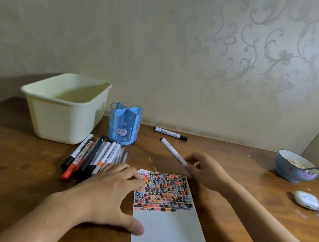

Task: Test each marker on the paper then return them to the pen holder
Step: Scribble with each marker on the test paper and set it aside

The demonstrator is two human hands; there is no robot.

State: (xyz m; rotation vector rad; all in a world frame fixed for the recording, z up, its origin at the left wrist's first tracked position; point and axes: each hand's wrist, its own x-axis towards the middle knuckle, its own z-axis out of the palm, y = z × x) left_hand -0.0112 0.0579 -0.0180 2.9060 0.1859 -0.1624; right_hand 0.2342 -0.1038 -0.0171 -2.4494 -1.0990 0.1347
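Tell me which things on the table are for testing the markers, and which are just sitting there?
For the job:
- marker held in the right hand
- paper steadied by the left hand
- pile of markers
- lone marker
- blue pen holder

Just lying about:
- cream tub
- bowl with a spoon
- white case

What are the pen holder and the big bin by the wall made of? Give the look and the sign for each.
Pen holder: likely plastic, clear glossy outer wall over opaque blue dividers that show through it; printed cartoon cat on the front.
Bin: probably molded plastic, pale cream, slightly translucent with a soft sheen; rolled rim and rounded corners.
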